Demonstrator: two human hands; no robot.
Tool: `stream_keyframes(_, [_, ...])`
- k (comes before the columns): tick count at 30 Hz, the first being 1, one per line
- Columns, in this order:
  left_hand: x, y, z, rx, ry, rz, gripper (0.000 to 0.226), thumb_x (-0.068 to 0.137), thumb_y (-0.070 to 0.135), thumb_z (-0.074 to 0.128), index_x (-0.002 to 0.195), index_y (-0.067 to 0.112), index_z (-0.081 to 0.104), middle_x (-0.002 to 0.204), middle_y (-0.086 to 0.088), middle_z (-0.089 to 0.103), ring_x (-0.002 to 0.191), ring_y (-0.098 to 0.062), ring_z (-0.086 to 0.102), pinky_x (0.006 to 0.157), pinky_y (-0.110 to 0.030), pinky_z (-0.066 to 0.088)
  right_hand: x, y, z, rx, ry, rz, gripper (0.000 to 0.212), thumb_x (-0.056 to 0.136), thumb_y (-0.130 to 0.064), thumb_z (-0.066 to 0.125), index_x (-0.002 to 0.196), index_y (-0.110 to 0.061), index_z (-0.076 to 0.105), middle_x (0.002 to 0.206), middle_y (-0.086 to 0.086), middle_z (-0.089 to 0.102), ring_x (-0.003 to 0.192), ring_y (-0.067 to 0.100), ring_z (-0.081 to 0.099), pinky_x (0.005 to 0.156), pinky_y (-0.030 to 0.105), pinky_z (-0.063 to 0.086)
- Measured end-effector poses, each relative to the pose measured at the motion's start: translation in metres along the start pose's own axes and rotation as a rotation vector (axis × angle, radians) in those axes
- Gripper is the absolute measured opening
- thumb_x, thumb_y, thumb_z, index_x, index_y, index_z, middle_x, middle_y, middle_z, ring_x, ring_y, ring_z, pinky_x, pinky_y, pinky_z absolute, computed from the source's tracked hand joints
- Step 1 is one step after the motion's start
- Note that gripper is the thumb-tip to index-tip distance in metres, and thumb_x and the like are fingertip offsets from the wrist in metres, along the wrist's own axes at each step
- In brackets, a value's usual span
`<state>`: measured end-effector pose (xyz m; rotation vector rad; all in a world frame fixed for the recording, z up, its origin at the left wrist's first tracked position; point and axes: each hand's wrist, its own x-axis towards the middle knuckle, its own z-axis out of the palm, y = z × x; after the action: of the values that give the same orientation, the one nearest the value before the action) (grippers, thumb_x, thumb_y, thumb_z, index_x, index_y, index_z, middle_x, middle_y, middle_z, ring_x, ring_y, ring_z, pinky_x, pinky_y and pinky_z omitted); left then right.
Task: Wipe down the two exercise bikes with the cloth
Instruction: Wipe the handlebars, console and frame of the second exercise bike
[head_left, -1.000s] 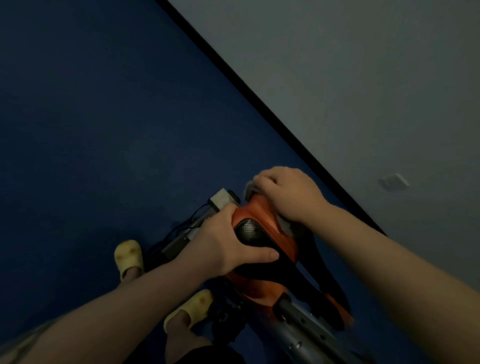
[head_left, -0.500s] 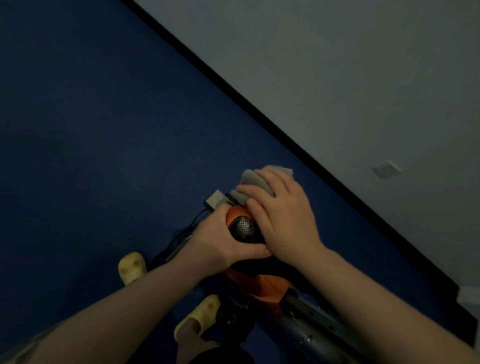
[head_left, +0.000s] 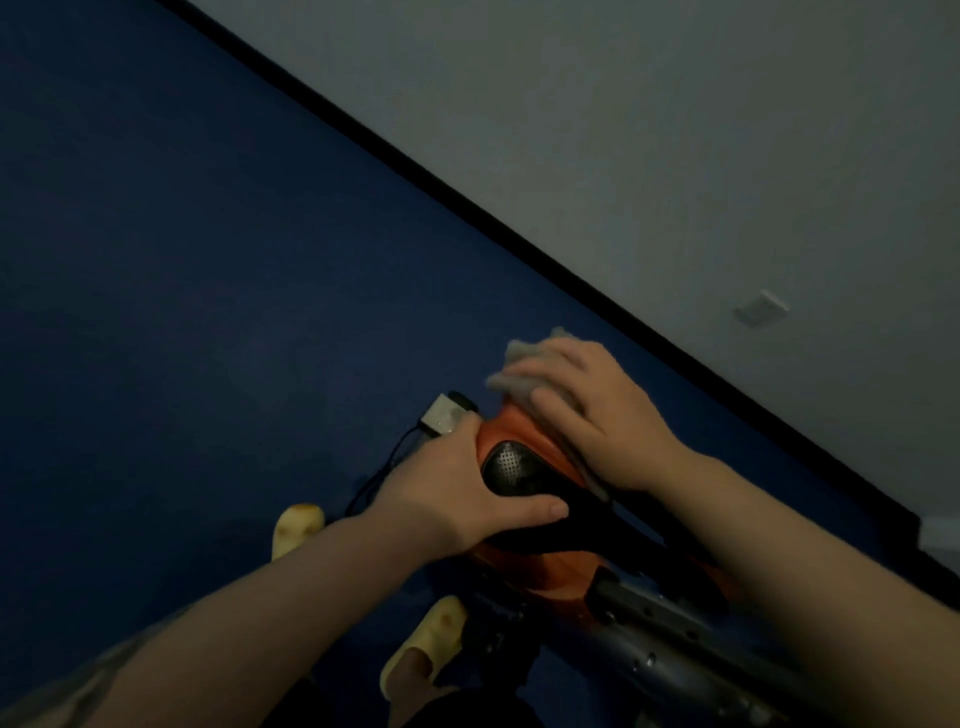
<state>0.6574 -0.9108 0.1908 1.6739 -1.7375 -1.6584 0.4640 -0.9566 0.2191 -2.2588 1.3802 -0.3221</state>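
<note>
The right hand (head_left: 597, 410) presses the grey cloth (head_left: 524, 364) flat on the front of the orange bike seat (head_left: 524, 441); the left hand (head_left: 467, 499) grips the seat's side. Judging from this, wiping is mid-way (only one bike shows), the second apparently left.

right hand (head_left: 597, 415) pressing cloth (head_left: 522, 364) on saddle (head_left: 519, 462), left hand (head_left: 457, 499) gripping
</note>
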Motion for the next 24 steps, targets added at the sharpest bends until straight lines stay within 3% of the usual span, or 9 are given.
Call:
stream_keyframes(3, [-0.002, 0.006, -0.006, 0.26, 0.002, 0.036, 0.093, 0.04, 0.094, 0.055, 0.112, 0.039, 0.041, 0.104, 0.019, 0.059, 0.093, -0.003, 0.06, 0.084, -0.033, 0.053, 0.022, -0.015, 0.012, -0.009, 0.083, 0.401, 0.038, 0.099, -0.048, 0.028, 0.109, -0.044, 0.064, 0.123, -0.016, 0.057, 0.115, 0.008, 0.049, 0.095, 0.04, 0.044])
stream_keyframes(5, [-0.005, 0.006, -0.01, 0.332, -0.012, 0.097, 0.094, 0.045, 0.094, 0.054, 0.12, 0.04, 0.036, 0.112, 0.019, 0.057, 0.097, -0.004, 0.059, 0.085, -0.033, 0.052, 0.008, -0.022, 0.012, -0.061, 0.088, 0.296, 0.04, 0.099, -0.049, 0.025, 0.114, -0.046, 0.062, 0.132, -0.017, 0.051, 0.124, 0.007, 0.043, 0.102, 0.037, 0.04])
stream_keyframes(8, [-0.002, 0.003, -0.017, 0.348, -0.093, 0.156, 0.094, 0.05, 0.091, 0.056, 0.126, 0.041, 0.032, 0.118, 0.019, 0.057, 0.101, -0.005, 0.06, 0.087, -0.034, 0.052, -0.026, -0.021, 0.009, -0.069, 0.081, 0.094, 0.041, 0.102, -0.047, 0.027, 0.136, -0.043, 0.048, 0.149, -0.014, 0.032, 0.139, 0.004, 0.024, 0.114, 0.021, 0.018])
stream_keyframes(11, [0.005, 0.001, -0.022, 0.294, -0.149, 0.178, 0.087, 0.05, 0.09, 0.059, 0.118, 0.041, 0.036, 0.114, 0.02, 0.058, 0.099, -0.002, 0.059, 0.086, -0.034, 0.052, -0.014, -0.014, 0.011, 0.169, 0.181, 0.448, 0.034, 0.104, -0.043, 0.026, 0.128, -0.05, 0.049, 0.141, -0.012, 0.045, 0.131, 0.004, 0.039, 0.103, 0.027, 0.034])
stream_keyframes(13, [0.007, -0.003, -0.024, 0.251, -0.185, 0.195, 0.088, 0.048, 0.087, 0.063, 0.118, 0.043, 0.034, 0.115, 0.022, 0.055, 0.1, 0.0, 0.058, 0.087, -0.034, 0.052, 0.006, -0.018, 0.017, 0.159, 0.232, 0.707, 0.037, 0.104, -0.043, 0.023, 0.115, -0.041, 0.058, 0.125, -0.006, 0.059, 0.116, 0.014, 0.053, 0.089, 0.034, 0.042])
stream_keyframes(15, [0.008, -0.007, -0.028, 0.237, -0.239, 0.247, 0.096, 0.048, 0.084, 0.067, 0.126, 0.045, 0.027, 0.123, 0.022, 0.048, 0.105, 0.0, 0.055, 0.09, -0.034, 0.051, 0.005, -0.032, 0.023, -0.005, 0.22, 0.65, 0.043, 0.103, -0.047, 0.017, 0.126, -0.045, 0.053, 0.134, -0.009, 0.052, 0.126, 0.011, 0.046, 0.096, 0.034, 0.04])
stream_keyframes(18, [0.014, -0.01, -0.044, 0.247, -0.352, 0.369, 0.106, 0.053, 0.079, 0.068, 0.14, 0.047, 0.016, 0.132, 0.022, 0.039, 0.116, 0.0, 0.047, 0.097, -0.035, 0.048, -0.033, -0.052, 0.03, -0.124, 0.227, 0.445, 0.044, 0.102, -0.05, 0.019, 0.145, -0.051, 0.027, 0.155, -0.009, 0.026, 0.142, 0.011, 0.025, 0.109, 0.032, 0.028])
stream_keyframes(21, [0.026, -0.004, -0.06, 0.26, -0.398, 0.471, 0.093, 0.064, 0.077, 0.062, 0.142, 0.043, 0.023, 0.134, 0.02, 0.038, 0.119, 0.0, 0.045, 0.1, -0.032, 0.045, -0.058, -0.047, 0.027, -0.036, 0.259, 0.696, 0.043, 0.104, -0.045, 0.022, 0.147, -0.05, 0.022, 0.151, -0.016, 0.034, 0.128, 0.003, 0.04, 0.096, 0.034, 0.042])
stream_keyframes(24, [0.036, 0.006, -0.064, 0.257, -0.303, 0.531, 0.069, 0.083, 0.072, 0.038, 0.139, 0.031, 0.033, 0.137, 0.012, 0.039, 0.125, -0.007, 0.043, 0.102, -0.031, 0.04, -0.035, -0.046, 0.038, -0.18, 0.352, 1.064, 0.036, 0.104, -0.038, 0.021, 0.131, -0.035, 0.045, 0.123, -0.002, 0.06, 0.104, 0.022, 0.059, 0.079, 0.039, 0.044])
